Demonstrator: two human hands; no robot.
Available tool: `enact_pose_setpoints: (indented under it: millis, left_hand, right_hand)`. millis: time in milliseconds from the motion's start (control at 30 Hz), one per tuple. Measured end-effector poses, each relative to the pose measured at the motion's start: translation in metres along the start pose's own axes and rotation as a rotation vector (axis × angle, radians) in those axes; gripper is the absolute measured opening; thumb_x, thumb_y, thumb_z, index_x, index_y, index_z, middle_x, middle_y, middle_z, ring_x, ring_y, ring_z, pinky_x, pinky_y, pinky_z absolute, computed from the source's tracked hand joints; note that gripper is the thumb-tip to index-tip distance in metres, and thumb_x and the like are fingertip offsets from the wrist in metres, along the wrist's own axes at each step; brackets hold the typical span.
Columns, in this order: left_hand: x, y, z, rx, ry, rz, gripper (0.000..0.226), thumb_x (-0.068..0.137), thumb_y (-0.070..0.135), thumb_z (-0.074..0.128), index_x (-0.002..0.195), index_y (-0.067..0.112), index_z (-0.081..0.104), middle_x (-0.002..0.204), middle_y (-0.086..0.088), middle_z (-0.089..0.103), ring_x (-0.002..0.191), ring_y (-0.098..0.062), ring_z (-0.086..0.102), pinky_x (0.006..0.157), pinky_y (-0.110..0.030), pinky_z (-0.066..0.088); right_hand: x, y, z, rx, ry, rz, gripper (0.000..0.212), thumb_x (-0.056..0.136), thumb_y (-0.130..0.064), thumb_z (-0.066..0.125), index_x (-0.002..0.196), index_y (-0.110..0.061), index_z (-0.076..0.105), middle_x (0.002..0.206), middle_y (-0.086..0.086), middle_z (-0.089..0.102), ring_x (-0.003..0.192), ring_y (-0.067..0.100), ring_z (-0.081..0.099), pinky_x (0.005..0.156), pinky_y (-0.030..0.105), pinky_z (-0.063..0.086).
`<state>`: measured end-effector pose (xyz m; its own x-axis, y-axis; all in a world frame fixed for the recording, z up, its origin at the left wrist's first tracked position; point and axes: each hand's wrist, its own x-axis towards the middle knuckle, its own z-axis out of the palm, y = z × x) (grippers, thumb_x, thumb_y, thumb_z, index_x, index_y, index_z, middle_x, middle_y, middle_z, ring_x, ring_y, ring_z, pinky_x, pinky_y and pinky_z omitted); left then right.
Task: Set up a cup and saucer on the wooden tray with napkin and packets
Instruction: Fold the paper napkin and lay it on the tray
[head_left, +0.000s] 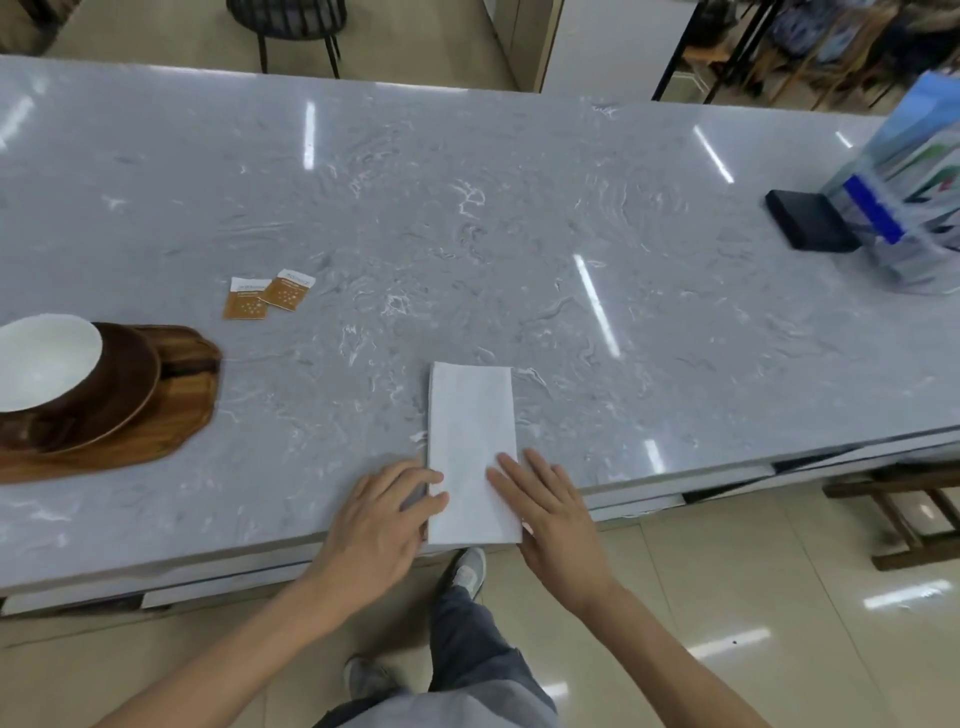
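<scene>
Both hands lie flat and open, fingers spread, gripping nothing. The left hand (382, 525) presses its fingertips on the left edge of a folded white napkin (471, 447); the right hand (550, 514) rests on the napkin's lower right part. The napkin lies between them at the near edge of the grey marble counter (467, 218). Beyond the left hand lie two orange packets (267, 296), touching each other. Far left of that hand sits the wooden tray (171, 415), holding a brown saucer (132, 384) with a white-lined cup (44, 364) on it; the cup appears empty.
</scene>
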<state>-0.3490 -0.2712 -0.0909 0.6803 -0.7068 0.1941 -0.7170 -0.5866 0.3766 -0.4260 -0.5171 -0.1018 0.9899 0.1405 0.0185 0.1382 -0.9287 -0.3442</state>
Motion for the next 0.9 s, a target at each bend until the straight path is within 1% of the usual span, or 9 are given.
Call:
enact_pose_setpoints:
  millis: [67, 133, 233, 333, 467, 567, 667, 767, 900]
  left_hand:
    - [-0.001, 0.003, -0.002, -0.062, 0.036, 0.029, 0.017, 0.078, 0.006, 0.067, 0.092, 0.013, 0.073, 0.126, -0.008, 0.067, 0.121, -0.027, 0.055, 0.088, -0.046, 0.057]
    - [-0.002, 0.005, -0.005, -0.144, 0.016, 0.043, 0.018, 0.086, 0.012, 0.054, 0.092, 0.013, 0.071, 0.135, -0.006, 0.064, 0.133, -0.026, 0.052, 0.1, -0.044, 0.053]
    - [-0.005, 0.004, -0.013, -0.295, -0.073, -0.022, 0.025, 0.087, 0.008, 0.058, 0.107, 0.02, 0.066, 0.146, 0.007, 0.055, 0.145, -0.012, 0.039, 0.115, -0.03, 0.038]
    - [0.003, 0.003, -0.025, -0.41, -0.101, -0.142, 0.032, 0.094, 0.023, 0.053, 0.124, 0.029, 0.06, 0.13, 0.007, 0.065, 0.118, -0.01, 0.06, 0.098, -0.034, 0.053]
    - [0.032, 0.003, -0.033, -0.446, -0.013, -0.192, 0.023, 0.101, 0.044, 0.036, 0.117, 0.034, 0.05, 0.089, 0.009, 0.066, 0.076, -0.008, 0.061, 0.067, -0.029, 0.052]
    - [0.054, 0.001, -0.028, -0.49, 0.082, -0.281, 0.019, 0.102, 0.044, 0.04, 0.114, 0.032, 0.048, 0.078, 0.014, 0.062, 0.068, -0.007, 0.061, 0.061, -0.03, 0.05]
    - [0.071, -0.001, -0.016, -0.508, 0.145, -0.405, 0.014, 0.101, 0.034, 0.052, 0.113, 0.031, 0.049, 0.084, 0.009, 0.067, 0.066, -0.01, 0.064, 0.062, -0.036, 0.054]
    - [0.079, -0.004, -0.005, -0.501, 0.192, -0.508, 0.025, 0.098, 0.03, 0.061, 0.121, 0.03, 0.052, 0.096, 0.011, 0.068, 0.075, -0.006, 0.067, 0.071, -0.038, 0.058]
    - [0.085, -0.005, 0.005, -0.448, 0.263, -0.592, 0.03, 0.093, 0.026, 0.068, 0.119, 0.028, 0.053, 0.091, 0.016, 0.062, 0.071, -0.007, 0.063, 0.07, -0.038, 0.058]
  right_hand:
    - [-0.002, -0.002, -0.006, 0.061, 0.026, -0.008, 0.052, 0.095, -0.02, 0.046, 0.146, -0.025, 0.054, 0.157, -0.004, 0.046, 0.148, 0.029, 0.039, 0.119, 0.053, 0.036]
    - [-0.006, -0.001, -0.012, 0.142, 0.093, -0.035, 0.044, 0.094, -0.011, 0.053, 0.136, -0.02, 0.066, 0.148, 0.001, 0.058, 0.14, 0.028, 0.049, 0.112, 0.051, 0.045]
    - [-0.011, 0.0, -0.021, 0.297, 0.129, -0.045, 0.049, 0.087, 0.006, 0.068, 0.128, -0.022, 0.071, 0.143, 0.0, 0.061, 0.142, 0.023, 0.046, 0.113, 0.039, 0.045]
    - [-0.001, 0.003, -0.037, 0.439, 0.095, -0.061, 0.039, 0.097, -0.008, 0.065, 0.129, -0.031, 0.069, 0.148, -0.006, 0.055, 0.145, 0.011, 0.043, 0.115, 0.025, 0.041]
    - [0.028, 0.005, -0.054, 0.552, 0.042, -0.032, 0.03, 0.106, -0.026, 0.051, 0.133, -0.033, 0.064, 0.13, -0.015, 0.066, 0.121, 0.008, 0.062, 0.098, 0.027, 0.053]
    - [0.051, 0.006, -0.056, 0.587, 0.056, 0.126, 0.022, 0.106, -0.04, 0.049, 0.124, -0.05, 0.055, 0.095, -0.026, 0.069, 0.086, 0.001, 0.067, 0.069, 0.009, 0.049]
    - [0.067, 0.008, -0.043, 0.596, 0.131, 0.271, 0.023, 0.103, -0.04, 0.054, 0.125, -0.044, 0.048, 0.064, -0.018, 0.06, 0.059, 0.003, 0.059, 0.052, 0.011, 0.04]
    - [0.072, 0.009, -0.029, 0.618, 0.163, 0.392, 0.035, 0.101, -0.041, 0.058, 0.132, -0.037, 0.044, 0.063, -0.008, 0.061, 0.059, 0.006, 0.061, 0.052, 0.02, 0.045]
    - [0.074, 0.006, -0.021, 0.597, 0.247, 0.469, 0.043, 0.099, -0.035, 0.062, 0.138, -0.03, 0.043, 0.073, -0.012, 0.067, 0.073, 0.002, 0.067, 0.06, 0.021, 0.054]
